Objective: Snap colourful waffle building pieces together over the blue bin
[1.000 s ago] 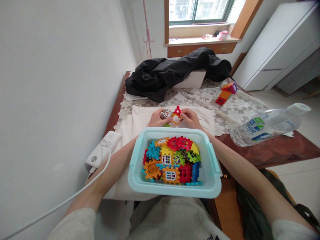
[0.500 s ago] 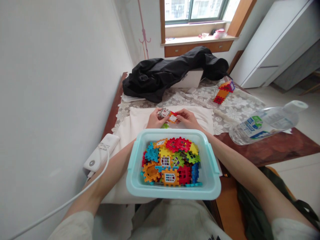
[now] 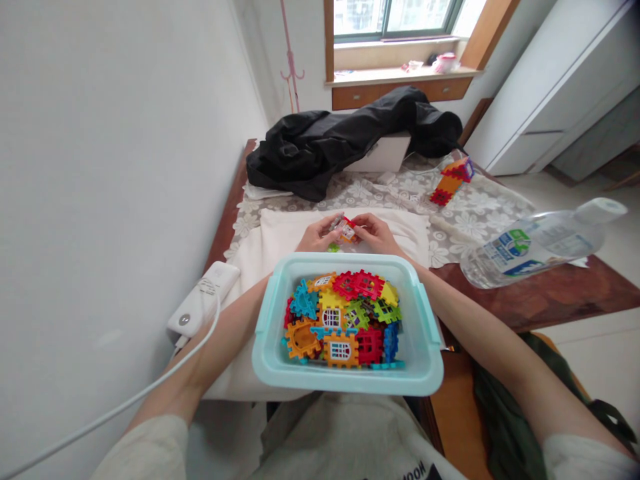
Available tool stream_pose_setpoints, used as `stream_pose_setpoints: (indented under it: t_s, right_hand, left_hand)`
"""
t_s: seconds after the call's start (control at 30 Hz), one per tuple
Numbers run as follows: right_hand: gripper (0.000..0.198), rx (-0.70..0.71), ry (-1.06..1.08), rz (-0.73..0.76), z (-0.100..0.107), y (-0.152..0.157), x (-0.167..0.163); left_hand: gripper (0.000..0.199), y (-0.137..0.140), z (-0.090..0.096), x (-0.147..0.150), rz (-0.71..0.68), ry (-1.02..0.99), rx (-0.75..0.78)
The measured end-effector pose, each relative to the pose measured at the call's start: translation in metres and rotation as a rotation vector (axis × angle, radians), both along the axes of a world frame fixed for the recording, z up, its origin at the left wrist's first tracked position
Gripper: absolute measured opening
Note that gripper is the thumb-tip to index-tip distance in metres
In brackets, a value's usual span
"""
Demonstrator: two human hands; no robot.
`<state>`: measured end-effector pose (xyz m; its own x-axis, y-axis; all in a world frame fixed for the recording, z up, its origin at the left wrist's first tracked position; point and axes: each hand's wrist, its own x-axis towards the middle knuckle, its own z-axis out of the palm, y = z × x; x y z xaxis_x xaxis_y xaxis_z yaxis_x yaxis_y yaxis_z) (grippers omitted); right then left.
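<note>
Beyond the bin, both hands meet over the white cloth (image 3: 280,230). My left hand (image 3: 318,235) is closed on a grey building panel (image 3: 337,221), seen nearly edge-on. Pinched in my right hand (image 3: 374,232) is a small joined piece of orange and red building panels (image 3: 347,231), which touches or adjoins the grey one; fingers cover much of both. A bit of a green panel (image 3: 333,247) shows just below them. Nearer to me, a light blue plastic bin (image 3: 270,360) is filled with interlocking panels (image 3: 341,350) in orange, red, yellow, green and blue.
A clear plastic bottle (image 3: 537,247) lies tilted at the right. Behind it stands an orange and red panel structure (image 3: 453,180). A black cloth (image 3: 345,147) drapes over a white box at the back. On the left are a white power bank (image 3: 204,300) and its cable (image 3: 165,385).
The grey panel has turned from facing me to nearly edge-on beside the orange and red piece. Both hands have drawn slightly closer together. The camera view has shifted a little.
</note>
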<state>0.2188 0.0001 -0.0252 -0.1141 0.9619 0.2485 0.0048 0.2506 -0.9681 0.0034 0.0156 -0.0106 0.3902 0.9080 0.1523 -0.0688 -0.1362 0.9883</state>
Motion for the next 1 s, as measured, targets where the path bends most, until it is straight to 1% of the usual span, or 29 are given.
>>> stream_pose_setpoints:
  t_s: [0.13, 0.2, 0.3, 0.47, 0.67, 0.77, 0.9, 1.0]
  right_hand:
    - [0.04, -0.035, 0.041, 0.061, 0.002, 0.0, 0.003]
    - [0.039, -0.068, 0.055, 0.072, 0.003, 0.0, 0.005]
    - [0.039, -0.107, 0.076, 0.081, 0.005, 0.001, 0.005]
    - [0.038, -0.092, 0.028, 0.081, 0.007, 0.0, 0.006]
    - [0.032, 0.048, 0.07, 0.044, -0.003, 0.004, 0.004]
    - [0.036, 0.054, 0.068, 0.058, -0.009, 0.007, 0.004]
    - [0.042, 0.057, 0.054, 0.079, -0.011, 0.008, 0.006]
    - [0.044, 0.059, 0.034, 0.078, -0.011, 0.008, 0.007]
  left_hand:
    - [0.069, 0.0, 0.003, -0.001, 0.002, -0.097, -0.118]
    - [0.069, 0.0, 0.004, -0.002, 0.0, -0.12, -0.138]
    - [0.073, 0.001, 0.003, -0.002, -0.021, -0.128, -0.148]
    - [0.074, 0.002, 0.002, -0.002, -0.03, -0.11, -0.126]
    - [0.069, 0.001, 0.001, -0.002, -0.063, -0.06, -0.058]
    - [0.067, -0.001, 0.004, -0.001, -0.038, -0.042, -0.044]
    - [0.064, -0.001, 0.005, -0.001, -0.009, 0.029, 0.005]
    - [0.072, 0.004, 0.0, -0.001, -0.005, 0.044, 0.034]
